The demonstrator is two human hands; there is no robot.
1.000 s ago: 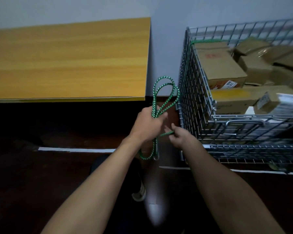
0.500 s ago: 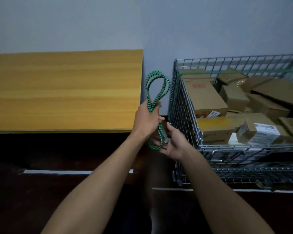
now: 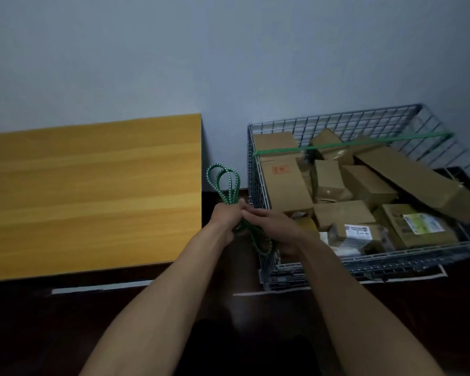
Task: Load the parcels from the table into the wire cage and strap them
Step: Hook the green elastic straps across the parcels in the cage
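Note:
My left hand (image 3: 226,217) grips a folded green elastic strap (image 3: 223,183) whose loops stand up above my fist, in the gap between table and cage. My right hand (image 3: 273,226) meets the left one and holds the strap's lower loop, which hangs down beside the cage's near left corner. The wire cage (image 3: 334,122) on the right is full of several brown cardboard parcels (image 3: 285,183). Another green strap (image 3: 350,143) is stretched across the cage's far part, from left wall to right wall.
A yellow wooden table (image 3: 92,194) stands at the left, its top bare. A grey wall rises behind both. The floor is dark with white tape lines (image 3: 101,287) under the table front and around the cage base.
The view has tilted up, showing more wall and the whole cage. Both hands rose with the strap and moved toward the cage's left corner; the right hand shifted along the lower loop.

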